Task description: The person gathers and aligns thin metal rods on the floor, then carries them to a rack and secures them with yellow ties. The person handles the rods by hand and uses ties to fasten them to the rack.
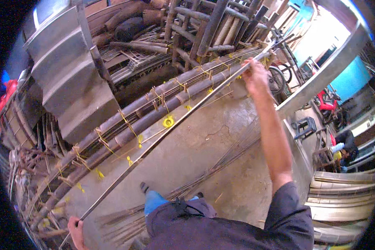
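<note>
A long, thin bamboo strip [162, 135] slants across the view from lower left to upper right. Near its lower end, my left hand [76, 233] is closed around it, partly cut off by the picture's rim. My right hand [255, 76], arm stretched out, grips the strip toward its far end. Just beyond the strip lie two long dark bamboo poles [148, 119], with thin strips [177, 90] running between them. Yellow ties [168, 121] hang from the poles, and short wooden pegs [159, 98] stand along them.
More thin strips [212, 171] lie on the concrete floor [233, 125] by my feet. Concrete steps [71, 71] rise at the left. Stacked bamboo frames [196, 25] stand behind the poles. At the right are a black stool [304, 127], a crouching person [346, 146] and split bamboo [346, 196].
</note>
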Motion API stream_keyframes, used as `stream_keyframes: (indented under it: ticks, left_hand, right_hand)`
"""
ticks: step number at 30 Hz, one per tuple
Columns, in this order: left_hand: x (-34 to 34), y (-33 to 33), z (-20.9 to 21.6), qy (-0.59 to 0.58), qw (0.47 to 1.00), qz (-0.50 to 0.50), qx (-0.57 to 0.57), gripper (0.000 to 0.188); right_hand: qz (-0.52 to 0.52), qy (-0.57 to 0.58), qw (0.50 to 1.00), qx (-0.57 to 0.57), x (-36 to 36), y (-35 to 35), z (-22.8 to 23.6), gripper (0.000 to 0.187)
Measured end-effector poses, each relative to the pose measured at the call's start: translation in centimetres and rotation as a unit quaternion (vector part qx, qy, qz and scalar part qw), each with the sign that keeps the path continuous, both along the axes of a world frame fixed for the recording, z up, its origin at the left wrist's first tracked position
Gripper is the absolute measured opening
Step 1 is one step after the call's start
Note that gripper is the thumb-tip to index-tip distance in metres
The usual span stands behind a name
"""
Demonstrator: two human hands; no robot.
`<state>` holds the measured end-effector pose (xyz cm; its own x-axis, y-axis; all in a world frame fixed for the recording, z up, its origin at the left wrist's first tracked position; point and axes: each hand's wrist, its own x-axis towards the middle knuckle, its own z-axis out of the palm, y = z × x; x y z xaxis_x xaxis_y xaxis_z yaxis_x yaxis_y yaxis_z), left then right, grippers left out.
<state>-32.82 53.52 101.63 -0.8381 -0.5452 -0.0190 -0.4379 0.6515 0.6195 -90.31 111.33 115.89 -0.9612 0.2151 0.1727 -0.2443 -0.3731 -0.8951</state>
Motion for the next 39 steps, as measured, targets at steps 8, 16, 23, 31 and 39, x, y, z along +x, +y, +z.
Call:
stream_keyframes:
  ticks: [8,16,23,31,39]
  left_hand:
    - [-0.3,-15.7,-2.8,-0.060,0.997,0.025,-0.034,0.015]
    - [-1.9,-20.7,5.0,-0.079,0.995,0.009,-0.051,0.022]
    - [-0.4,-25.5,11.3,-0.130,0.990,0.054,0.013,0.033]
    - [0.0,-32.5,4.5,-0.047,0.995,0.085,-0.029,0.023]
    - [-4.2,-26.9,6.4,-0.118,0.982,0.126,-0.082,0.028]
  right_hand:
    - [-0.068,-0.156,0.985,0.009,-4.9,-12.0,-11.9,0.013]
    - [-0.035,-0.222,0.974,0.014,-5.4,-19.2,-16.2,0.010]
    - [-0.043,-0.273,0.961,0.027,-0.6,-27.4,-18.0,0.008]
    - [-0.059,-0.289,0.955,0.028,-1.0,-28.2,-18.6,0.008]
    - [0.190,0.074,0.734,0.648,-2.5,-26.9,-17.9,0.035]
